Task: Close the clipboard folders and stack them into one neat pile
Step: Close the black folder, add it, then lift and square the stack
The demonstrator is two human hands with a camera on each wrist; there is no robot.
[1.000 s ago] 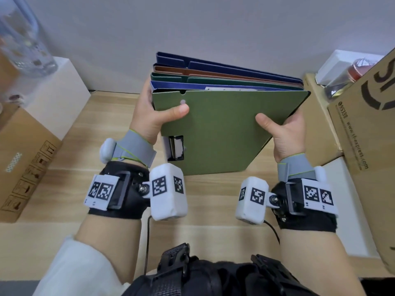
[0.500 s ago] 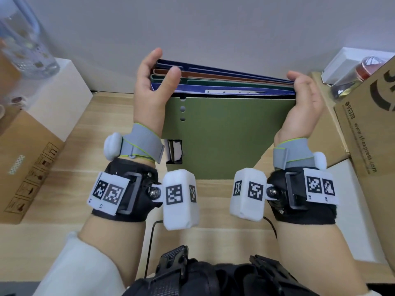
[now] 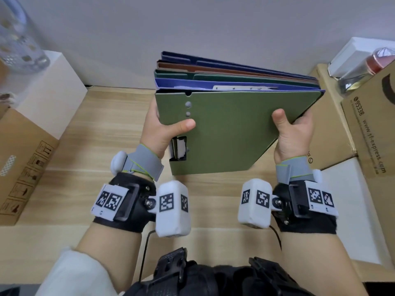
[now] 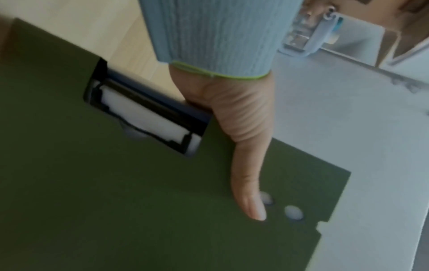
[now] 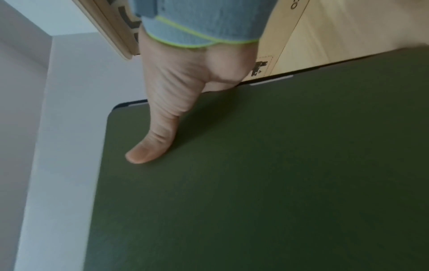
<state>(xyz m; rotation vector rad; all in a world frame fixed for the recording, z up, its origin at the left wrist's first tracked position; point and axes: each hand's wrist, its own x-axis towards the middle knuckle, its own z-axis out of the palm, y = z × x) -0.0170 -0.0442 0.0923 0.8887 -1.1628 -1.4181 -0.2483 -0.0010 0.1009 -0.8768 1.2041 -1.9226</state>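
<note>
Several closed clipboard folders form one pile [image 3: 230, 133], held up on edge over the wooden table [image 3: 85, 146]. The nearest folder is olive green [image 4: 139, 201] [image 5: 255, 165]; behind it show blue, dark green, brown and navy ones. My left hand [image 3: 162, 129] grips the pile's left side, thumb [image 4: 248, 183] flat on the green cover beside two punched holes. My right hand [image 3: 292, 129] grips the right side, thumb [image 5: 160, 132] on the cover. The other fingers are hidden behind the pile. A metal clip [image 3: 178, 148] shows in the cover's cut-out.
Cardboard boxes [image 3: 367, 116] stand close on the right, with a white box [image 3: 359, 54] behind them. On the left are a white box [image 3: 53, 86], a cardboard box [image 3: 21, 159] and a clear bottle [image 3: 17, 35]. A wall [image 3: 192, 28] rises right behind the pile.
Half a second ago both hands lay open against the pile's top corners, squaring it. Now they have dropped to its sides and grip it, thumbs on the green cover, the pile tilted.
</note>
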